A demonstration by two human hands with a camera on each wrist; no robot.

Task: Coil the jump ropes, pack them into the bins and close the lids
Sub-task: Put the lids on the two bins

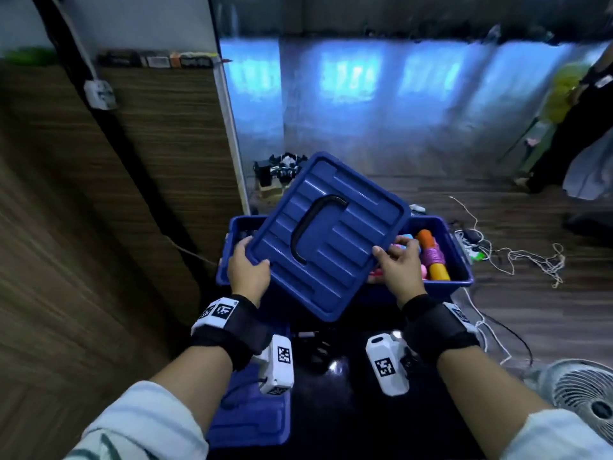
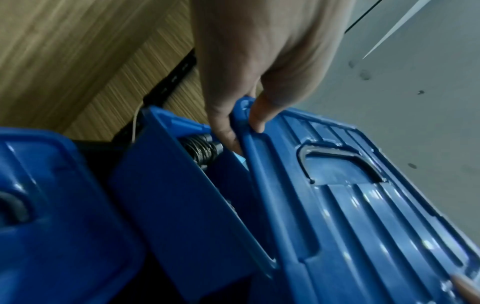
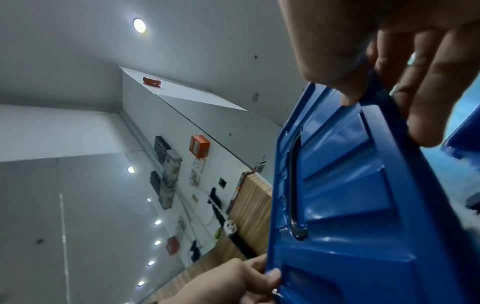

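I hold a blue ribbed lid (image 1: 326,234) with a black handle, tilted and turned askew above two open blue bins. My left hand (image 1: 248,266) grips the lid's left edge, thumb on top, as the left wrist view shows (image 2: 255,121). My right hand (image 1: 396,258) grips the right edge (image 3: 363,90). The right bin (image 1: 459,260) holds coiled jump ropes with orange, yellow and pink handles (image 1: 433,257). The left bin (image 1: 229,250) is mostly hidden under the lid; a dark coiled rope (image 2: 205,150) shows inside it.
A second blue lid (image 1: 250,413) lies near me under my left forearm. A wood-grain panel (image 1: 99,210) stands close on the left. White cords (image 1: 517,257) trail over the floor at right, a white fan (image 1: 583,396) sits at lower right, and a person stands far right.
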